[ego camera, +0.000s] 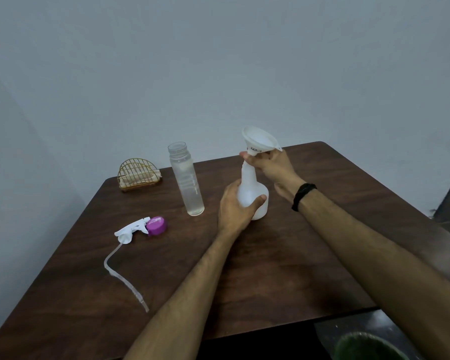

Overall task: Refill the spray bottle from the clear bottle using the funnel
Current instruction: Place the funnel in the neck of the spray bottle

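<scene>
The white spray bottle stands upright near the middle of the dark wooden table, its spray head off. My left hand is wrapped around its lower body. My right hand holds the white funnel tilted at the bottle's neck; whether the spout is inside is hidden by my fingers. The clear bottle, uncapped and holding clear liquid, stands a little to the left, untouched.
The white trigger head with its long dip tube lies at the left, next to a purple cap. A gold wire holder sits at the back left corner. A green bin is below the table's near right edge.
</scene>
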A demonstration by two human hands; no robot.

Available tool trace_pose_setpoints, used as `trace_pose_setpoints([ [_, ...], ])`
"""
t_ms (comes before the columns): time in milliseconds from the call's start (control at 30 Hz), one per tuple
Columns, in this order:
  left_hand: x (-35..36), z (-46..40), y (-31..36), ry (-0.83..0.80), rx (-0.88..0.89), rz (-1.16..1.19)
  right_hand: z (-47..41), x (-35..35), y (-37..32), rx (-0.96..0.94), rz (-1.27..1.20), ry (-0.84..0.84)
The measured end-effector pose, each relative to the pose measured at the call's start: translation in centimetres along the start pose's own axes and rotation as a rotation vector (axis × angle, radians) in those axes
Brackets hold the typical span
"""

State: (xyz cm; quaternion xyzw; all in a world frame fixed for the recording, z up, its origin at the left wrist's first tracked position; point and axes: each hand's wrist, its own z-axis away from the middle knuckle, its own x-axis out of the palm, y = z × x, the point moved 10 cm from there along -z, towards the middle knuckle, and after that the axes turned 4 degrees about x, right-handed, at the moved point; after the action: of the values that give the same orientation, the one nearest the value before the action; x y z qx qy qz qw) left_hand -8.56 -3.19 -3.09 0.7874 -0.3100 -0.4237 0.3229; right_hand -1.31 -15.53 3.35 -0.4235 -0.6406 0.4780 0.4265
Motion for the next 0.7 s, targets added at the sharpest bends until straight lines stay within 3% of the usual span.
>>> trace_pose_setpoints([
  [300, -0.3, 0.2, 0.2, -0.007, 0.017, 0.007, -0.8, -0.1, 0.9, 0.081, 0.318, -0.04],
  [700, -2.7, 0.7, -0.5, 0.044, 0.024, -0.1, 1.2, 3.0, 1.0, 0.066, 0.323, -0.182],
])
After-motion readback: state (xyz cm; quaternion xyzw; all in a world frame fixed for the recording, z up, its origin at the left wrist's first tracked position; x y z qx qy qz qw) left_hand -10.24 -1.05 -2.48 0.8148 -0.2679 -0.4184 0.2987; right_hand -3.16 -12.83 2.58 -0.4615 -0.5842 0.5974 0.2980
